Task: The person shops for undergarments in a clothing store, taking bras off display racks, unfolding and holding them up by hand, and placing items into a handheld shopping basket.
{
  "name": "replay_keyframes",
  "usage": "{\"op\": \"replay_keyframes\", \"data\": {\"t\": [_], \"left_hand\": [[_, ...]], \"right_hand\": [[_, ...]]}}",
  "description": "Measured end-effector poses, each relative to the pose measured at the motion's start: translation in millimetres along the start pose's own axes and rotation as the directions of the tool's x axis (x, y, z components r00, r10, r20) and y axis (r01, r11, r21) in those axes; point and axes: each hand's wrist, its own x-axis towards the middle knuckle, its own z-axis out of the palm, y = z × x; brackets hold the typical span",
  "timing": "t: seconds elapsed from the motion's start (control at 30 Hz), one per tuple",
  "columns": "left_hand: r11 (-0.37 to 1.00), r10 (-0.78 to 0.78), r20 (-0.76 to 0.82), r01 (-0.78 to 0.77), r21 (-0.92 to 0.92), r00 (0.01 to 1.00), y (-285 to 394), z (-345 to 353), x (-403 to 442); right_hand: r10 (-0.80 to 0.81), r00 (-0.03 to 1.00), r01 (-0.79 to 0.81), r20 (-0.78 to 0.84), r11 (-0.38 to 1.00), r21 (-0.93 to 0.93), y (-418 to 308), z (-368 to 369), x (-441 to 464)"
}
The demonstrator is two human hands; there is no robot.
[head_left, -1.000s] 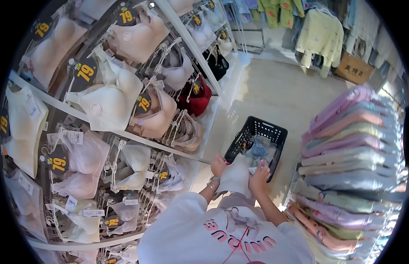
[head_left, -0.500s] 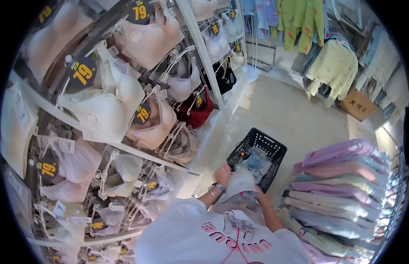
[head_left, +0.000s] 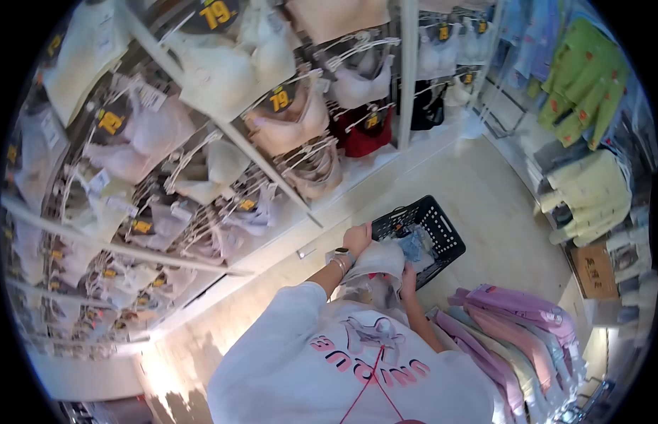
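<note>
In the head view, a pale, cup-shaped garment that looks like a bra (head_left: 380,260) is held in front of my chest. My left hand (head_left: 357,239), with a watch on its wrist, is closed at the bra's upper left edge, close to the basket's near corner. On the opposite side, my right hand (head_left: 408,280) grips the bra's right edge, its fingers partly hidden. Just beyond both hands is a black plastic basket (head_left: 449,244) with perforated walls. Light blue and whitish clothing (head_left: 414,245) lies inside it.
Racks of hanging bras (head_left: 230,162) with price signs (head_left: 281,99) line the left. Folded-over pastel garments (head_left: 513,318) hang at my lower right. Green pyjamas (head_left: 583,78), a pale yellow top (head_left: 590,191) and a cardboard box (head_left: 594,270) are along the right wall. Pale floor (head_left: 484,177) lies beyond the basket.
My view has turned, so the racks and the hanging clothes have shifted and tilted in the picture. Both hands still hold the bra in front of the basket.
</note>
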Motion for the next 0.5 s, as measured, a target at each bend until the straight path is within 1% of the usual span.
{"op": "replay_keyframes", "data": {"t": [0.03, 0.1, 0.13, 0.17, 0.23, 0.33, 0.37, 0.4, 0.43, 0.5], "left_hand": [[1.0, -0.016, -0.014, 0.016, -0.012, 1.0, -4.3, 4.5, -5.8], [0.994, -0.086, -0.037, 0.083, -0.069, 0.996, -14.2, 9.6, -17.2], [0.989, -0.114, -0.044, 0.109, -0.098, 0.993, -17.4, 10.9, -25.3], [0.986, -0.15, -0.035, 0.147, -0.082, 0.988, -15.5, 7.5, -34.2], [0.976, -0.214, -0.021, 0.212, -0.051, 0.977, -5.3, -6.9, -49.4], [0.966, -0.258, 0.067, 0.259, -0.006, 0.964, -3.8, -9.6, -79.6], [0.971, -0.234, 0.102, 0.237, -0.022, 0.967, -1.7, -15.6, -90.1], [0.976, -0.208, 0.135, 0.215, -0.038, 0.969, -0.6, -19.8, -102.1], [0.976, -0.217, 0.112, 0.218, 0.005, 0.97, -6.8, -9.7, -112.3], [0.981, -0.188, 0.145, 0.192, -0.01, 0.971, -8.2, -9.8, -134.3]], "right_hand": [[0.004, 0.999, -0.01, 0.049, 0.991, 0.13, 1.6, 3.1, 4.5], [0.011, 0.991, -0.062, 0.137, 0.925, 0.375, 24.2, 16.4, 18.1], [0.006, 0.977, -0.063, 0.212, 0.962, 0.266, 46.0, 24.1, 25.1], [0.0, 0.958, -0.046, 0.286, 0.987, 0.154, 67.6, 31.8, 32.3], [-0.085, 0.955, 0.062, 0.284, 0.994, 0.09, 79.1, 45.3, 25.6], [-0.108, 0.936, 0.015, 0.336, 0.963, 0.267, 101.1, 50.1, 5.9], [-0.069, 0.95, 0.047, 0.303, 0.996, 0.08, 93.3, 43.7, 0.6], [-0.038, 0.965, 0.069, 0.261, 0.991, -0.112, 74.1, 29.4, -9.9], [-0.012, 0.977, 0.076, 0.211, 0.951, -0.3, 53.7, 16.9, -22.2], [-0.09, 0.989, 0.132, 0.118, 0.896, -0.424, 34.6, -0.8, -38.9]]}}
